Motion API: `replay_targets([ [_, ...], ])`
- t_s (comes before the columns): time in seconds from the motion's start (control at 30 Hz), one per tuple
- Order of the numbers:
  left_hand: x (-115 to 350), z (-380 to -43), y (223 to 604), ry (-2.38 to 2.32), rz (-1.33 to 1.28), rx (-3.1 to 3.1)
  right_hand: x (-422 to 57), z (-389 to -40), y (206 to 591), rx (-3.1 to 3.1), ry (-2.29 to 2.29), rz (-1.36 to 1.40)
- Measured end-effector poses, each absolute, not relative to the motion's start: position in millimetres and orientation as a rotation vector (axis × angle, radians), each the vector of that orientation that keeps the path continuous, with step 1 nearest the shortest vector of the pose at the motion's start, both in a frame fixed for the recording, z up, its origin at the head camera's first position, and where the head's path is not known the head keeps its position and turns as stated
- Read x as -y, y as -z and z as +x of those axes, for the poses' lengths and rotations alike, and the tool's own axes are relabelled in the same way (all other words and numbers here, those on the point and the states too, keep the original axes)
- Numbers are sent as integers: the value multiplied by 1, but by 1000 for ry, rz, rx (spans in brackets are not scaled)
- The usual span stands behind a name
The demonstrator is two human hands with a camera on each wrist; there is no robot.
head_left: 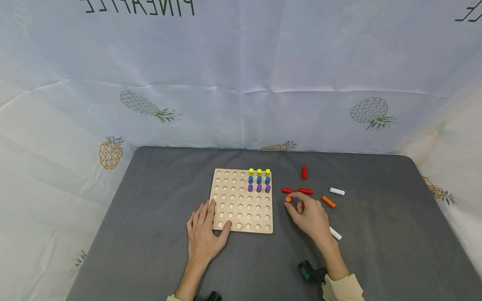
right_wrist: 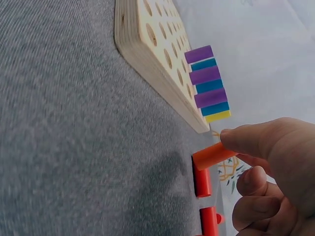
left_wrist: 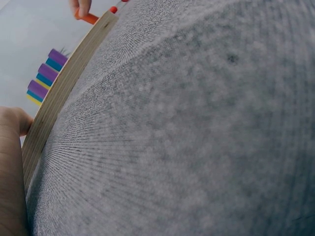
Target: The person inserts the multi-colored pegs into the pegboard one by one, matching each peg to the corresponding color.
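My right hand (head_left: 309, 215) pinches an orange peg (right_wrist: 214, 156) between thumb and index finger, just right of the wooden pegboard (head_left: 241, 212). In the right wrist view the peg is tilted, held over the grey cloth near the red pegs. My left hand (head_left: 205, 239) rests at the board's lower left corner, fingers straight along the left edge and thumb at the front edge. The board's back right corner bears three rows of upright pegs: yellow pegs (head_left: 259, 172) at the back, blue pegs (head_left: 259, 179) in the middle, purple pegs (head_left: 259, 188) in front. Its other holes are bare.
Right of the board lie red pegs (head_left: 306, 191), another orange peg (head_left: 328, 202) and a white peg (head_left: 337, 191). A second white peg (head_left: 335, 233) is partly behind my right wrist. The grey table (head_left: 376, 234) meets a pineapple-print curtain (head_left: 241, 75) at the back.
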State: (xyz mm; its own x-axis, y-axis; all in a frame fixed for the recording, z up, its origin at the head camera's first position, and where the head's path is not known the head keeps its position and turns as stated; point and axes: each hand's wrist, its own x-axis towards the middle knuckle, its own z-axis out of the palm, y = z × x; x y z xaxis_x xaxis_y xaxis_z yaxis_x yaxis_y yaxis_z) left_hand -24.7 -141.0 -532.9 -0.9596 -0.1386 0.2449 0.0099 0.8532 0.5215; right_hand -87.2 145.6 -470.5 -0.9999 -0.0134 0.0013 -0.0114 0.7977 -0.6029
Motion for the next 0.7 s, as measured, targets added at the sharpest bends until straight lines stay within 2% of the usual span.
replay_targets([
  [0.7,141,-24,532,768,101,2766,-122,-91,467,-2975,1180,-105],
])
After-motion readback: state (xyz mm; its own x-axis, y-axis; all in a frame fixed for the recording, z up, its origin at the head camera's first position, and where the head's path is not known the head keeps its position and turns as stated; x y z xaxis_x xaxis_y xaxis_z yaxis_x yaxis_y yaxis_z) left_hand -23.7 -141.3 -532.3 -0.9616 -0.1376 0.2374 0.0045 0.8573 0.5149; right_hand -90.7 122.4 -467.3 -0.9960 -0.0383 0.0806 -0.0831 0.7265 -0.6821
